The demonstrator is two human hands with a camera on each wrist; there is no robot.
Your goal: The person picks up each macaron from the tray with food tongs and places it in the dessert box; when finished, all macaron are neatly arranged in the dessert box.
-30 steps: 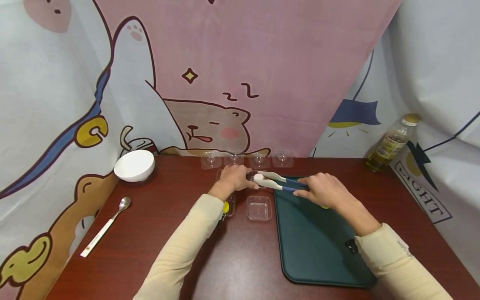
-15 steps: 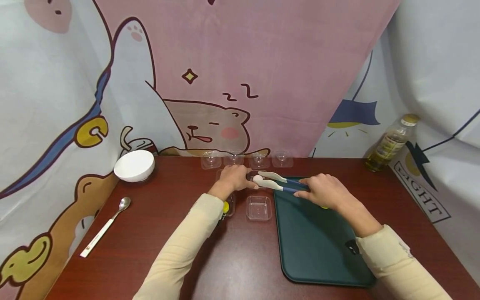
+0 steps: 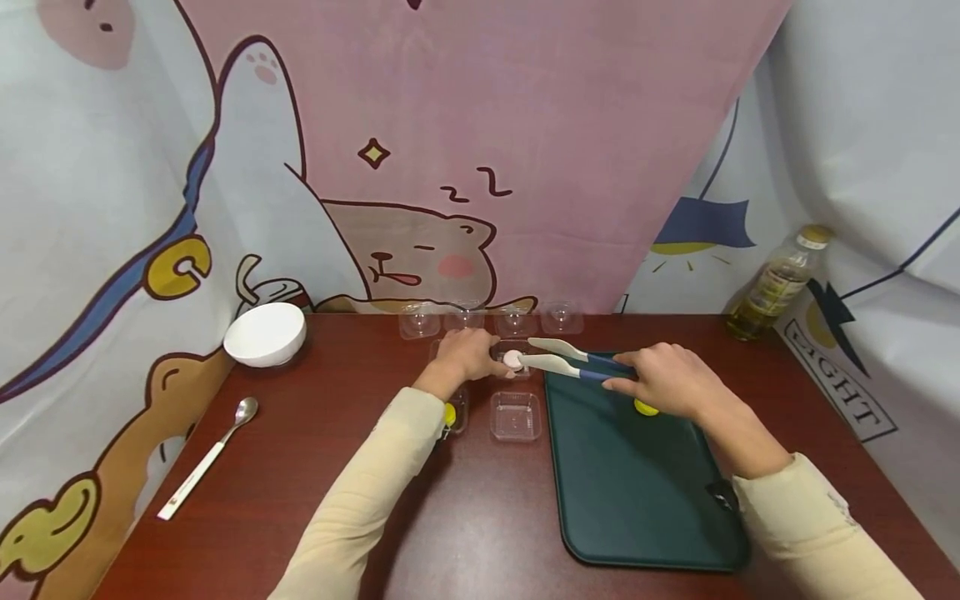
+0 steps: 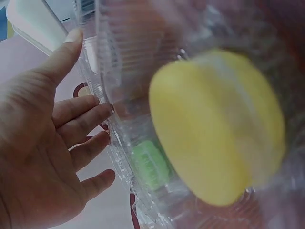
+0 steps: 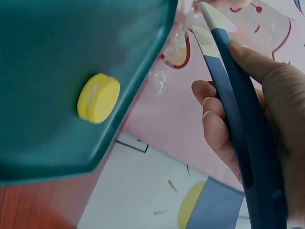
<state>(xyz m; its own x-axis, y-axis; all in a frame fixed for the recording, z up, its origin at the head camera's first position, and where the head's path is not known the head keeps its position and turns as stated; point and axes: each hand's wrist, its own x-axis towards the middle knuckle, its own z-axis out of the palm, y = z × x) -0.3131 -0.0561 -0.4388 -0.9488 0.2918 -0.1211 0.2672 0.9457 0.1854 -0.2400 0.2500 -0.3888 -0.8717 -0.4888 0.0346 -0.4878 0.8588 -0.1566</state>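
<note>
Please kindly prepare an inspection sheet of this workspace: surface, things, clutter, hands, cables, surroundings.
Surface: dark red-brown table; green tray at right.
Things: pale piece in a clear box; yellow macaron on the tray; tongs with tips apart, contact with the pale piece unclear.
Clutter: bowl and spoon at left; bottle at back right.
Hands: left hand at the clear box, fingers relaxed; right hand grips the tongs.
Cables: nothing seen.
Surroundings: printed cloth behind the table.
</note>
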